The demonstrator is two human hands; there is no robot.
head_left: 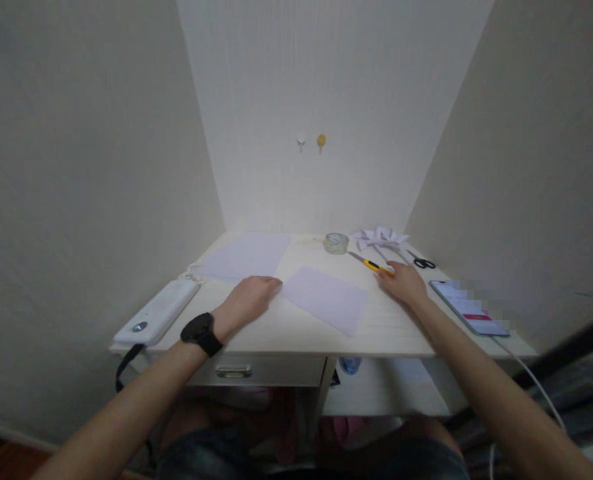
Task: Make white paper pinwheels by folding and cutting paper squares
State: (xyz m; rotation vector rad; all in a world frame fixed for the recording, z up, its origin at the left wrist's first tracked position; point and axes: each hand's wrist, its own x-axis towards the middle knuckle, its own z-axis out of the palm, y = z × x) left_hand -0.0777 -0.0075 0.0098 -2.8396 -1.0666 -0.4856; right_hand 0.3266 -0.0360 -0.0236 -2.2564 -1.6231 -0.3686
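Head view: a person seated at a pale desk [296, 333] set in a corner; both bare forearms stretch out over the top. The left hand [249, 297], a black watch [201, 333] on its wrist, lies palm down with fingers spread flat and together with nothing in them; the fingertips touch the near-left edge of a sheet of paper [325, 298] lying askew at the desk's middle. The right hand [404, 281] is further out to the right; its fingertips cover the near end of a yellow knife [371, 265], which lies flat on the desk, blade end pointing away to the left, between the sheet and a pair of scissors [421, 262]. The fingers look loosely extended over the handle; whether they have closed on it cannot be told from here.

By the look of it, the step in hand is a reach for the knife while the other hand steadies the sheet; lifting the knife would call for the fingers to wrap the handle well back from the blade.

Also on the desk: a second sheet [246, 255] at the back left; a tape roll [336, 243]; a folded paper flower [379, 235]; a phone [469, 308] at the right edge; a white device [156, 312] at the left.
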